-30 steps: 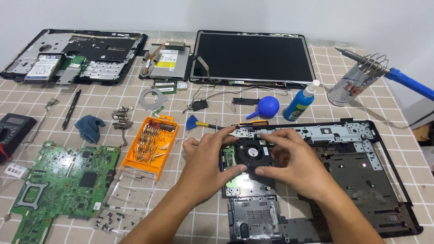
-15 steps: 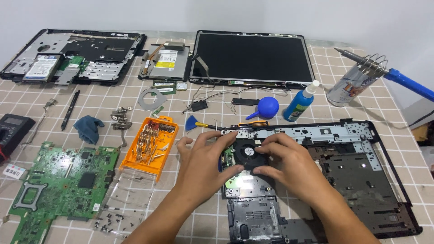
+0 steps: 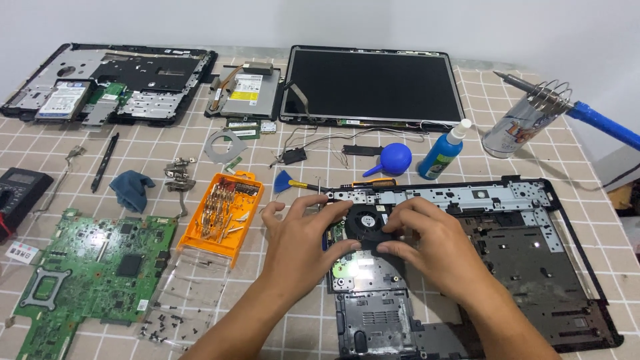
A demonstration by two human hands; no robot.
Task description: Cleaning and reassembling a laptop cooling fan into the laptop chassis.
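Observation:
A black round cooling fan sits at the upper left of an opened black laptop base. My left hand grips the fan's left side, thumb under it and fingers curled on its top edge. My right hand holds the fan's right side with fingertips on its rim. A small green board shows just below the fan.
An orange screwdriver bit case with its clear lid lies left of my hands. A green motherboard is at the lower left. A screen panel, blue bottle, blue blower, brush, multimeter and soldering iron stand surround the area.
Both hands have shifted slightly on the fan. The fingers that covered it now rest on its edges, so more of the fan shows between them.

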